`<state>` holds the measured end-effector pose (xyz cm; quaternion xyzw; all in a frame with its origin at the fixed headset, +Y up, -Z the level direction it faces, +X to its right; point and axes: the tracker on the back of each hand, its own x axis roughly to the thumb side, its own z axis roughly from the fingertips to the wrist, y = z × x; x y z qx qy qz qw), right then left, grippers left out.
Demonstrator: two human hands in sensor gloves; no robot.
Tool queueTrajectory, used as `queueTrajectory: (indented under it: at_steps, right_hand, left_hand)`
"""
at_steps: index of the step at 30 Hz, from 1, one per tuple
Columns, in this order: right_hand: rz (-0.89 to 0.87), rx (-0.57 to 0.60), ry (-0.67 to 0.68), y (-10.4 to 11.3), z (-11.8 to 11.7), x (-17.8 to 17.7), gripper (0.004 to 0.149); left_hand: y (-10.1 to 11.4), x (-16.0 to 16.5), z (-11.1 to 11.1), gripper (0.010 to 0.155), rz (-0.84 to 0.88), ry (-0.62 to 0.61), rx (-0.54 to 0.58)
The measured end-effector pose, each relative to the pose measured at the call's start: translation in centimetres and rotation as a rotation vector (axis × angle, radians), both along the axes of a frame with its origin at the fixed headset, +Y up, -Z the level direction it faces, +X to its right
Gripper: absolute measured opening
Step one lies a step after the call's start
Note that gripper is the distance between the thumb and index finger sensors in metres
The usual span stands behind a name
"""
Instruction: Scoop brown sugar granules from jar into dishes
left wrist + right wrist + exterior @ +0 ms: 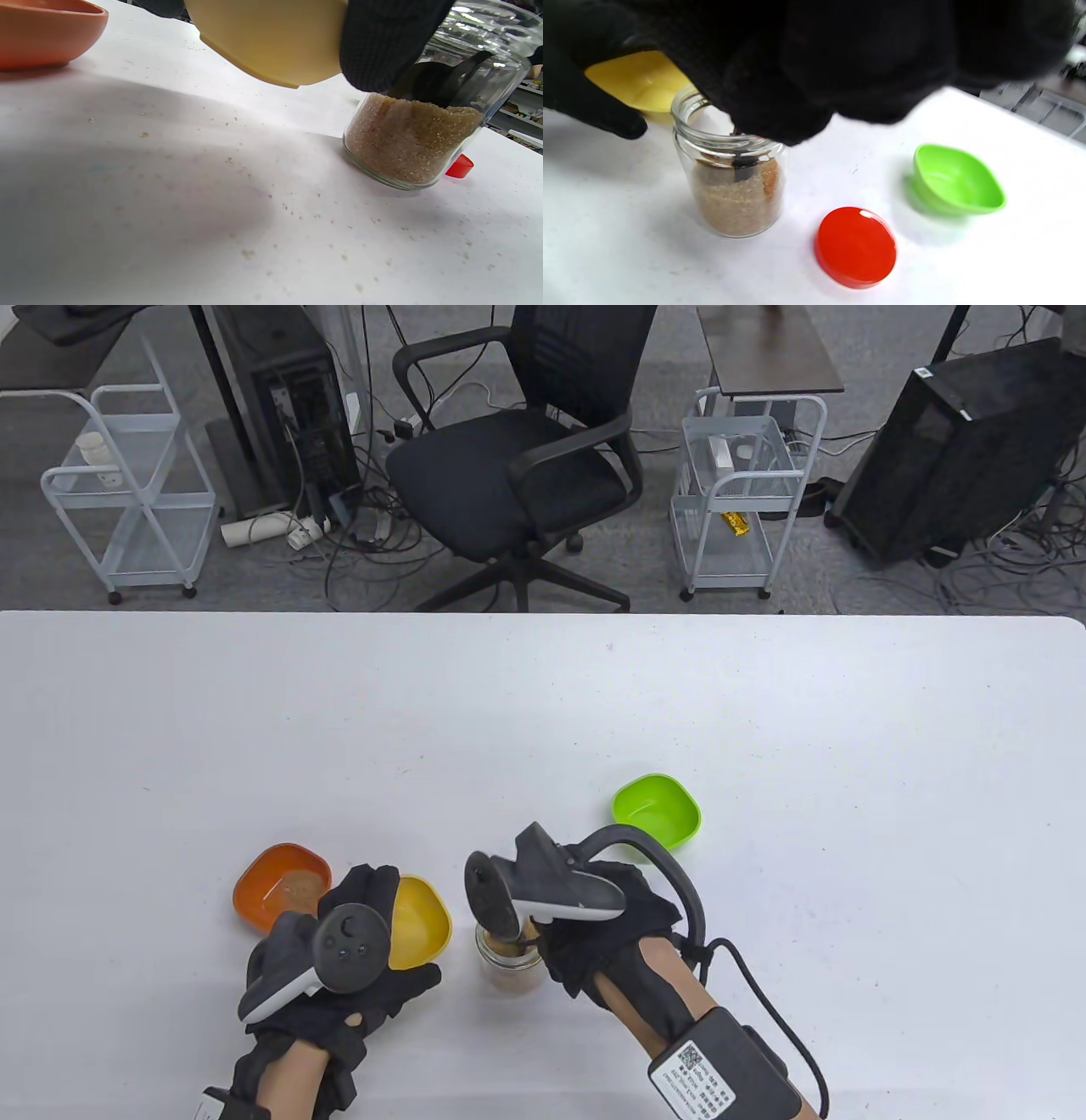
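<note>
The orange dish [282, 886], sugar on its floor, sits farthest left. At its 3 o'clock the left hand [339, 959] holds the yellow dish [420, 920] lifted and tilted off the table [543, 712], fingers [382, 42] curled around the near rim. Next right stands the jar [509, 963], about half full of brown sugar [738, 203]. The right hand [607, 929] is bunched over the mouth, pinching a black spoon [744, 165] whose bowl is in the sugar (the exact grip is hidden by the glove). The red lid [855, 246] lies at the jar's 4 o'clock in the right wrist view. The green dish [657, 808] rests at the jar's 1 o'clock.
</note>
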<state>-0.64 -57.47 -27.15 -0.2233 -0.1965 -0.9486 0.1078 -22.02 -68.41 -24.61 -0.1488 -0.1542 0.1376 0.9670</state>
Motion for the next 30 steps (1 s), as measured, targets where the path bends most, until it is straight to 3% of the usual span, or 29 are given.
queueTrajectory:
  at_steps: [5, 14, 30]
  right_hand:
    - [-0.185, -0.187, -0.086, -1.0, -2.1, 2.5, 0.038]
    - [-0.413, -0.349, -0.170, -2.1, -3.5, 6.2, 0.039]
    - [-0.568, -0.373, -0.225, -1.8, -3.3, 10.0, 0.039]
  left_hand:
    - [0.0, -0.1, 0.0, 0.113, 0.006, 0.002, -0.001]
    - [-0.1, -0.2, 0.0, 0.113, 0.009, 0.002, -0.007]
    - [-0.2, -0.4, 0.0, 0.113, 0.028, -0.015, -0.006]
